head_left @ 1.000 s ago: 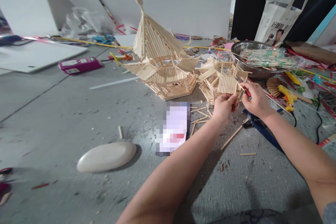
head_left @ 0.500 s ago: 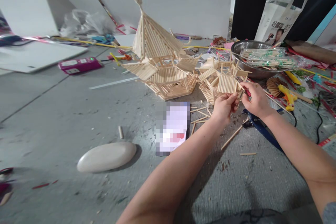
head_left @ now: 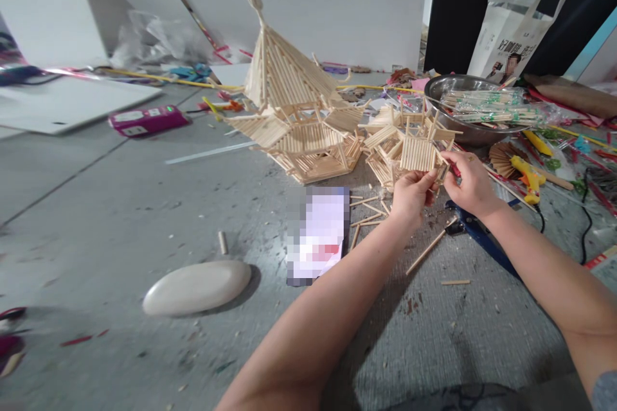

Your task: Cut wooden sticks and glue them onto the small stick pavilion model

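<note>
A small pavilion model made of pale wooden sticks (head_left: 418, 153) stands on the floor, with slatted roof panels and short posts on top. At its front right corner, my left hand (head_left: 413, 198) is closed, thumb and fingers pinching the model's edge. Just right of it, my right hand (head_left: 466, 181) is closed in a pinch against the same corner; what its fingertips hold is hidden. Left of the small model stands a larger stick pavilion (head_left: 308, 138) with a tall pointed roof. Several loose sticks (head_left: 369, 209) lie before the small model.
A lit phone (head_left: 321, 231) and a white oval object (head_left: 197, 288) lie in front. Blue-handled cutters (head_left: 482, 237) rest under my right forearm. A yellow glue gun (head_left: 527, 178), a metal bowl of wrapped sticks (head_left: 475, 131), a white bag (head_left: 511, 32) and a purple box (head_left: 148, 121) stand around.
Both hands stay at the small model's corner with almost no movement. The view has shifted very slightly.
</note>
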Demonstrator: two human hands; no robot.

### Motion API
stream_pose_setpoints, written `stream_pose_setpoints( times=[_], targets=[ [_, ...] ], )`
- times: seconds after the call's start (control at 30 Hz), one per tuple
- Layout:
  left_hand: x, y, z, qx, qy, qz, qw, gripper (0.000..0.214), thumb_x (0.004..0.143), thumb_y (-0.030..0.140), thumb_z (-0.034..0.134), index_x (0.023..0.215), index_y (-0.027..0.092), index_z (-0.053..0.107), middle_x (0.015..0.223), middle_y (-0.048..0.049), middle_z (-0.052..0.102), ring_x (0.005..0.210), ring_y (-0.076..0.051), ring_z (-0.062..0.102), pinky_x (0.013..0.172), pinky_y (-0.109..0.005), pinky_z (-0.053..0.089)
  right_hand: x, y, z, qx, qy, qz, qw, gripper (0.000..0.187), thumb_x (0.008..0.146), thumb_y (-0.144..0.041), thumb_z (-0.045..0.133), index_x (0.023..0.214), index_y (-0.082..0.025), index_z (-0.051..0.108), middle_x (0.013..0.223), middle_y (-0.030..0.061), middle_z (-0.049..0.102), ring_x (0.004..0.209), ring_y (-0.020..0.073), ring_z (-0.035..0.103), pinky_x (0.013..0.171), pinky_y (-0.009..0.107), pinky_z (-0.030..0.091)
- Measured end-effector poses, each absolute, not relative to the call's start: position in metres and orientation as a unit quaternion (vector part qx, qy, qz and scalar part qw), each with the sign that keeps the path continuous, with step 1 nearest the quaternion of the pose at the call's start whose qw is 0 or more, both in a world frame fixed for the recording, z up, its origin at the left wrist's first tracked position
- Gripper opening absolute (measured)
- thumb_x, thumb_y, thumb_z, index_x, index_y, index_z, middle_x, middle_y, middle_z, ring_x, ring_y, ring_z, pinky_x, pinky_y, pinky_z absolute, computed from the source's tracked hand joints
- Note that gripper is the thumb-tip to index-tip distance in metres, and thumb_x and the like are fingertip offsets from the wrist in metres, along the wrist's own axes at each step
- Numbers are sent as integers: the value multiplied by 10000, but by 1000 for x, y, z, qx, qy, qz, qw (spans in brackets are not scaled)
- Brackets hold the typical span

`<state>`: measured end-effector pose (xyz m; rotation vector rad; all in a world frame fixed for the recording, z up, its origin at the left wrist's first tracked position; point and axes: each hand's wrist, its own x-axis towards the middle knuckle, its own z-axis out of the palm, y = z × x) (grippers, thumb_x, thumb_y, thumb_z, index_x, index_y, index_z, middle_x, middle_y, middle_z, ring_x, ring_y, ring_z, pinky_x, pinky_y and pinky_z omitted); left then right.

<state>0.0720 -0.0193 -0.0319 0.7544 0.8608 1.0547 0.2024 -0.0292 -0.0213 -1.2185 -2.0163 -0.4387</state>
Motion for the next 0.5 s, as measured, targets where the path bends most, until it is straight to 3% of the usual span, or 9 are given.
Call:
stream_pose_setpoints(
  times=[0.33,0.5],
  targets=[
    [66,-19,-35,369,353,474,717,161,612,213,665,632,147,520,473,45,515,339,-32,388,358,-183,244,203,-28,-21,-452,-789,-185,374,410,660,-76,443,1053,-185,485,959,94,637,877,237,584,754,406,478],
    [65,-20,-35,368,345,467,727,187,613,269,662,626,151,519,484,42,525,335,-36,392,351,-182,246,203,-28,-21,-453,-790,-181,372,396,665,-81,444,1045,-180,491,950,99,639,868,239,582,765,410,474]
  ],
)
